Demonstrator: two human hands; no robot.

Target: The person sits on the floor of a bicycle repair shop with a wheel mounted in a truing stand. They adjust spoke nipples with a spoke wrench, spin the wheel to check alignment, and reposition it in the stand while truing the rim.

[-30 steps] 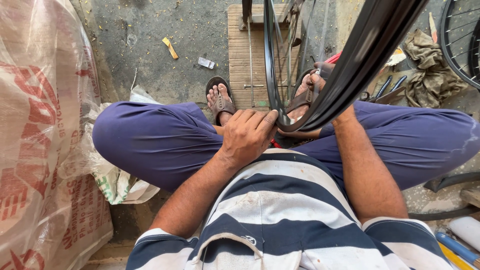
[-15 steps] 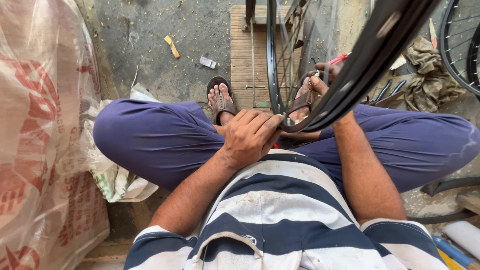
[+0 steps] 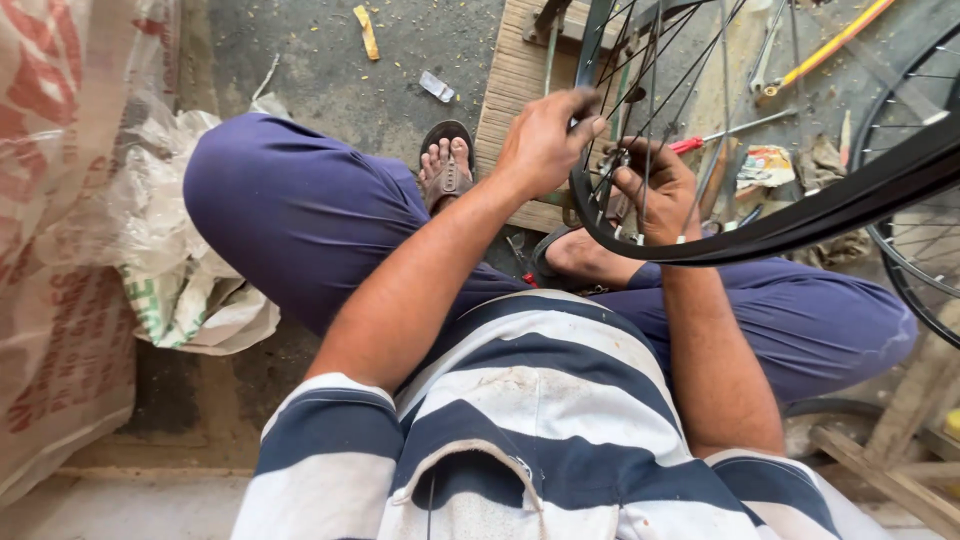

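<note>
I sit cross-legged with a black bicycle wheel rim (image 3: 760, 232) standing over my lap. My left hand (image 3: 540, 145) is curled over the rim's left edge, fingers on top of it. Just right of it, my right hand (image 3: 655, 188) reaches in among the thin metal spokes (image 3: 668, 75), with its fingertips pinched on one close to the rim. The two hands are nearly touching. Whether a small tool sits in the right hand cannot be made out.
A wooden board (image 3: 520, 75) lies under the wheel, with a red-handled screwdriver (image 3: 700, 141) and other tools beyond it. A second wheel (image 3: 925, 255) stands at the right. Printed sacks (image 3: 60, 250) and plastic bags (image 3: 175, 270) crowd the left. My sandalled foot (image 3: 445, 165) rests ahead.
Both hands have moved up and forward from my lap to the rim's left edge. The left hand no longer covers the right one, and the wheel sits closer.
</note>
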